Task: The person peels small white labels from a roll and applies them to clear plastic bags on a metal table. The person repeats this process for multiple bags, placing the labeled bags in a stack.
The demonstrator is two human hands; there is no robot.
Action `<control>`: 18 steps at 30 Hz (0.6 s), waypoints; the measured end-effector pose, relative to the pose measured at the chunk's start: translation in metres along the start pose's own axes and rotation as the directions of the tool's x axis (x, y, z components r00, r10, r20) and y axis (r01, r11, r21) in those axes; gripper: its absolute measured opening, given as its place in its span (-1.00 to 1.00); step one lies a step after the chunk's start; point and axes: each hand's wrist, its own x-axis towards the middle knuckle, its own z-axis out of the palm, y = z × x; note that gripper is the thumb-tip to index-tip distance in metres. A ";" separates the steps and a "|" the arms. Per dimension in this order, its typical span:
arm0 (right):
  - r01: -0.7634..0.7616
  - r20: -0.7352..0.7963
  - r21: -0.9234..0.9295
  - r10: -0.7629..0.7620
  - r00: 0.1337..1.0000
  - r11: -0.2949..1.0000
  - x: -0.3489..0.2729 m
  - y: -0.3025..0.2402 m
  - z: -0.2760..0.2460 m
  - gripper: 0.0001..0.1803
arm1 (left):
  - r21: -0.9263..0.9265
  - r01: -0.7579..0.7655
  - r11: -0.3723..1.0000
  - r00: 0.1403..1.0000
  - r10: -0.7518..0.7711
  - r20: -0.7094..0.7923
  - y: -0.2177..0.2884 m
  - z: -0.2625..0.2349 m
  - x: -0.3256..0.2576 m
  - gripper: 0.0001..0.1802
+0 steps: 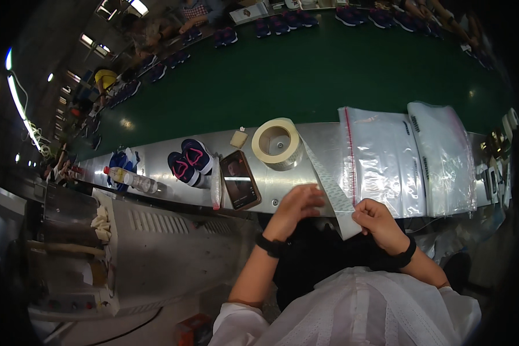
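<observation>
A cream roll of labels (263, 154) stands on the metal ledge, and its unrolled label strip (332, 193) runs down toward me past the ledge's front edge. My right hand (380, 224) pinches the right edge of this strip near its loose end. Just left of the strip is my left hand (299, 209), its fingers loosely bent and apart, with nothing seen in them. Beyond my right hand lie two stacks of clear plastic bags, one with a red line along its left side (380, 164) and another stack (444, 158) at its right.
A phone (241, 181), a pair of dark blue and pink shoes (190, 161) and a plastic bottle (138, 181) rest on the ledge to the left. Behind runs a green conveyor belt (259, 81) with more shoes (285, 22) along its far side. Other people work across it.
</observation>
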 end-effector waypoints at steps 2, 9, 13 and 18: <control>-0.003 0.028 -0.131 0.006 1.000 0.991 -0.015 -0.005 -0.010 -0.90 | -0.070 -0.149 0.986 0.977 0.136 -0.167 0.003 -0.022 0.023 -0.63; 0.037 0.102 -0.321 -0.004 0.995 0.946 -0.048 -0.003 -0.028 -0.91 | 0.228 -0.334 0.915 0.829 0.400 -0.390 -0.013 -0.012 0.007 -0.68; 0.066 0.042 -0.425 -0.054 0.998 0.903 -0.032 -0.009 -0.004 -0.90 | 0.795 -0.370 0.482 0.866 0.489 0.106 -0.015 0.050 -0.051 -0.85; 0.322 0.118 -0.492 -0.304 0.945 0.809 -0.011 -0.015 0.026 -0.93 | 0.628 -0.240 0.740 0.945 0.325 -0.022 -0.020 0.054 -0.055 -0.80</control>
